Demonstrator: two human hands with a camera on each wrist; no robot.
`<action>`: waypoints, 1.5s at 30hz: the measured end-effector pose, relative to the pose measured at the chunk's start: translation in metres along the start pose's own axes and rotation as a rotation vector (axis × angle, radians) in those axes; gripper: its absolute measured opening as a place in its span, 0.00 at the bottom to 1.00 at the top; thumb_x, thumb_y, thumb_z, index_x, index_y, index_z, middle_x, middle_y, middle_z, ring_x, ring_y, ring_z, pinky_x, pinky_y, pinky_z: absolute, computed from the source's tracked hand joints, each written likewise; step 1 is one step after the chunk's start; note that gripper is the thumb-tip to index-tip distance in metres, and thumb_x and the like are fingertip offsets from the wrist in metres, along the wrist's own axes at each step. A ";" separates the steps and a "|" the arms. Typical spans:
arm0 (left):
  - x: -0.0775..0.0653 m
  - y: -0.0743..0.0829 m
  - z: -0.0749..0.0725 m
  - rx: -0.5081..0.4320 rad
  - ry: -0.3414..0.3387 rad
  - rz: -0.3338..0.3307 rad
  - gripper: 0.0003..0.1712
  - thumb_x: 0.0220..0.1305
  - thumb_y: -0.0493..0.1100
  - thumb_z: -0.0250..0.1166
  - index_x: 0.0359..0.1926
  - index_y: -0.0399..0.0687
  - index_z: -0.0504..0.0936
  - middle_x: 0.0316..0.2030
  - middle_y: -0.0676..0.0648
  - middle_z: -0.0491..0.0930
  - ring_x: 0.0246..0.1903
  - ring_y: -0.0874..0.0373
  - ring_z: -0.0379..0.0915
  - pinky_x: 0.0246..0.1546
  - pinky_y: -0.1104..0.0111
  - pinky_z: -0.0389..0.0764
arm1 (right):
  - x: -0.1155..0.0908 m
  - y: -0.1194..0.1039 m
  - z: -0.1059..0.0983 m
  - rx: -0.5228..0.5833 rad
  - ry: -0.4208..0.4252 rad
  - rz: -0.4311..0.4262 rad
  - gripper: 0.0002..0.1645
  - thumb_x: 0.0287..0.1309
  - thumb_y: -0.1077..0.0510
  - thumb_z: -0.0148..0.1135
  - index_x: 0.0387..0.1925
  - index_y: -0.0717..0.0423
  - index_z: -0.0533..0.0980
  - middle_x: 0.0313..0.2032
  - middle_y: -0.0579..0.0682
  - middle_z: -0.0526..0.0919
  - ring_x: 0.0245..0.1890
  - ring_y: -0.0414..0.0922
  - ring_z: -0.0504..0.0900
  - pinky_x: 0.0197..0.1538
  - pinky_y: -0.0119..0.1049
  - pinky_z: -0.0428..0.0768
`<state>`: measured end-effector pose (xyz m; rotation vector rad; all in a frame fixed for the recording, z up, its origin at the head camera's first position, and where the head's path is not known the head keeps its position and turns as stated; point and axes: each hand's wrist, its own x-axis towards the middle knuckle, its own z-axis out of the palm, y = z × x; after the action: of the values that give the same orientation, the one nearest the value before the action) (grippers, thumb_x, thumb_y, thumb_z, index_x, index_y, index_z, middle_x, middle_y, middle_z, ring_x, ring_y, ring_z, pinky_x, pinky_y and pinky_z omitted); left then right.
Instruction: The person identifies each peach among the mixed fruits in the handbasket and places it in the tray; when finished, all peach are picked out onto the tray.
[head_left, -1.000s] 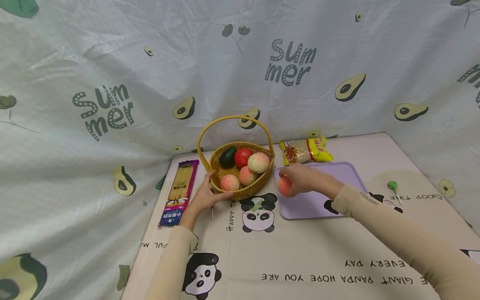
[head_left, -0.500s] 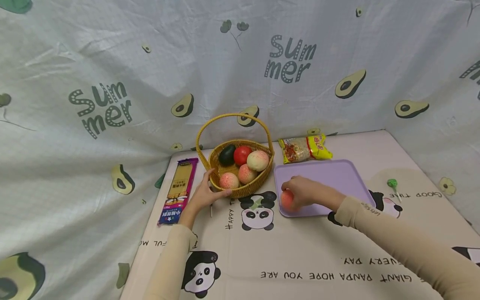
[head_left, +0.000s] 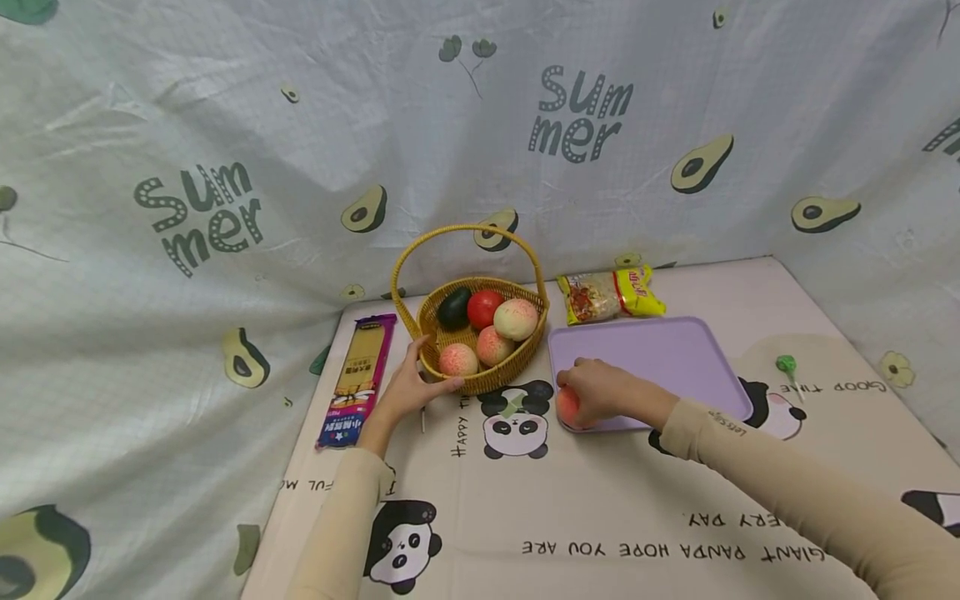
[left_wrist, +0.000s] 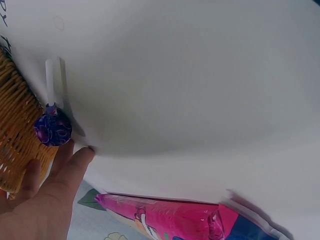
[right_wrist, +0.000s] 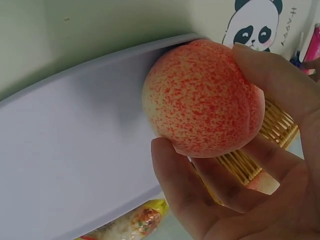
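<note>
Peach, gripped in my right hand, has shifted to purple tray's near-left corner, unreleased; uncurled left hand touches wicker basket.

Curtained booth: avocado-print sheeting behind a table

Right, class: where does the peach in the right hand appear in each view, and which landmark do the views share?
Head: the peach is right of and below centre, at the near left corner of the tray.
Left wrist: not in it.
Right wrist: large, right of and above centre.
Shared landmark: the yellow basket.
</note>
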<state>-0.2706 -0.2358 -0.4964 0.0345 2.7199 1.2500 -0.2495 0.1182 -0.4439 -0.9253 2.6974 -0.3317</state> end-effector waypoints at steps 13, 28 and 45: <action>0.001 -0.003 0.000 0.001 0.001 0.004 0.67 0.52 0.72 0.76 0.82 0.64 0.46 0.82 0.38 0.51 0.81 0.35 0.48 0.76 0.34 0.57 | -0.005 -0.003 -0.001 -0.028 -0.026 0.102 0.41 0.42 0.51 0.82 0.60 0.54 0.77 0.46 0.56 0.79 0.42 0.54 0.79 0.38 0.52 0.84; -0.002 0.000 -0.002 -0.006 0.005 0.008 0.67 0.52 0.71 0.77 0.82 0.62 0.46 0.81 0.37 0.53 0.80 0.35 0.51 0.76 0.35 0.57 | 0.026 -0.012 -0.067 0.067 0.054 0.108 0.41 0.60 0.43 0.74 0.68 0.57 0.73 0.63 0.63 0.78 0.62 0.60 0.79 0.63 0.60 0.80; -0.003 -0.003 -0.003 -0.018 0.010 0.005 0.67 0.53 0.70 0.77 0.82 0.65 0.46 0.81 0.38 0.54 0.80 0.35 0.52 0.76 0.35 0.60 | 0.123 -0.017 -0.079 0.150 0.066 0.137 0.43 0.73 0.41 0.59 0.75 0.66 0.64 0.72 0.66 0.72 0.73 0.65 0.69 0.76 0.58 0.69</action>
<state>-0.2683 -0.2407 -0.4966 0.0334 2.7178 1.2798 -0.3593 0.0384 -0.3866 -0.6953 2.7331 -0.5360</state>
